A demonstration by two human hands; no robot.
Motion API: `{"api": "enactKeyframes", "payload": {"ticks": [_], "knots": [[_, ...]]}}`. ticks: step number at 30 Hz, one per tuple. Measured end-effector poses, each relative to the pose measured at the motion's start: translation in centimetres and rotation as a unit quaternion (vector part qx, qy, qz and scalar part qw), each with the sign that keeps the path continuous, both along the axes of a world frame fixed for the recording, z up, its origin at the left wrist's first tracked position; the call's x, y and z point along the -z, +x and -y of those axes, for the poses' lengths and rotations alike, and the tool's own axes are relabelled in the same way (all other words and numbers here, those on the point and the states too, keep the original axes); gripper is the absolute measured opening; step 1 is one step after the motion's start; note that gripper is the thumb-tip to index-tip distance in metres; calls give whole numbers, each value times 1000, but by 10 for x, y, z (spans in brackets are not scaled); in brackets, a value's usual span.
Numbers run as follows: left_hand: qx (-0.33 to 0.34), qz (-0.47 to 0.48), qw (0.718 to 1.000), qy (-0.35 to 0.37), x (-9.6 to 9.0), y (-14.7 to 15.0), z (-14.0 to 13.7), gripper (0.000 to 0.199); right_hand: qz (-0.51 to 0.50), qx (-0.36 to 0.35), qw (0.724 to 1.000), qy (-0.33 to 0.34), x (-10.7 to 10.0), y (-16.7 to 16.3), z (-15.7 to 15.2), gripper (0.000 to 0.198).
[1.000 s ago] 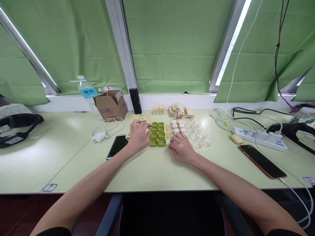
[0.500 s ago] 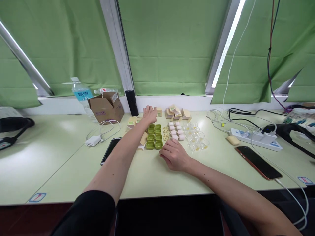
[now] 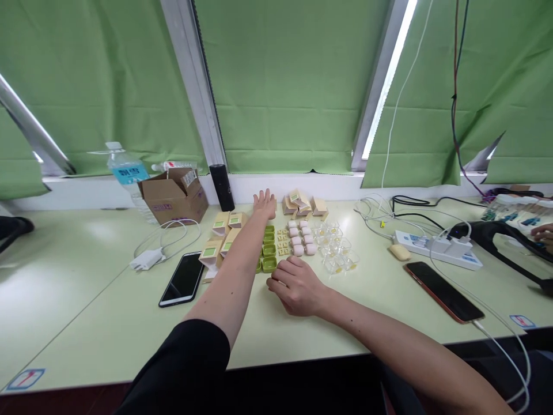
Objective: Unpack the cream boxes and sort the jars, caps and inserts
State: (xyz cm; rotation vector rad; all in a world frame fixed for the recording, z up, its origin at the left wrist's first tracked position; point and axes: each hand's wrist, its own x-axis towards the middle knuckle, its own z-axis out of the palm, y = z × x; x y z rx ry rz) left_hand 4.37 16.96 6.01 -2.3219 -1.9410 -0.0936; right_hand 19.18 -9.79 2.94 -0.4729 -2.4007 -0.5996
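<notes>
My left hand (image 3: 265, 204) reaches to the back of the table, fingers stretched out and slightly apart. A small cream box lies under or beside it, mostly hidden, so contact is unclear. My right hand (image 3: 298, 286) rests near the front with its fingers curled in; nothing shows in them. Just beyond it stand green trays (image 3: 269, 264), small gold-coloured pieces (image 3: 283, 244), pale pink blocks (image 3: 298, 250) and clear plastic cups (image 3: 334, 264), arranged in groups. My left forearm covers some of the green trays. Cream boxes with green labels (image 3: 211, 252) stand left of that forearm.
More cream boxes (image 3: 298, 200) are piled at the back. Left are a phone (image 3: 181, 279), a charger (image 3: 147, 259), a cardboard carton (image 3: 175, 199) and a black cylinder (image 3: 222, 187). Right are another phone (image 3: 444, 292) and a power strip (image 3: 436, 249). Another person's hand (image 3: 543, 235) shows at the right edge.
The view has shifted, uncovering more boxes left of my forearm. My left hand has moved over the small back box and its fingers have spread. My right hand keeps its curled pose.
</notes>
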Motion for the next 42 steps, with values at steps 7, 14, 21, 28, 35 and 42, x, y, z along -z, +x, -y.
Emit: {"api": "enactKeyframes", "payload": {"ticks": [7, 14, 21, 28, 35, 42], "knots": [[37, -22, 999, -10, 5, -7, 1, 82, -5, 6, 1000, 2, 1, 0, -4, 16], [69, -36, 997, 3, 6, -7, 0, 75, -21, -18, 999, 29, 4, -3, -4, 18], [87, -58, 995, -4, 8, -6, -1, 38, -24, -10, 999, 25, 1, -2, -4, 17], [122, -60, 990, 41, -5, -12, 19, 39, -47, -20, 998, 46, -3, -1, -3, 18], [200, 137, 952, 188, -50, -37, 94, 38, -142, 13, 990, 22, -13, 15, -8, 16], [280, 351, 879, 159, -42, -61, 230, 24, -314, 42, 948, -11, -21, 33, -20, 22]]}}
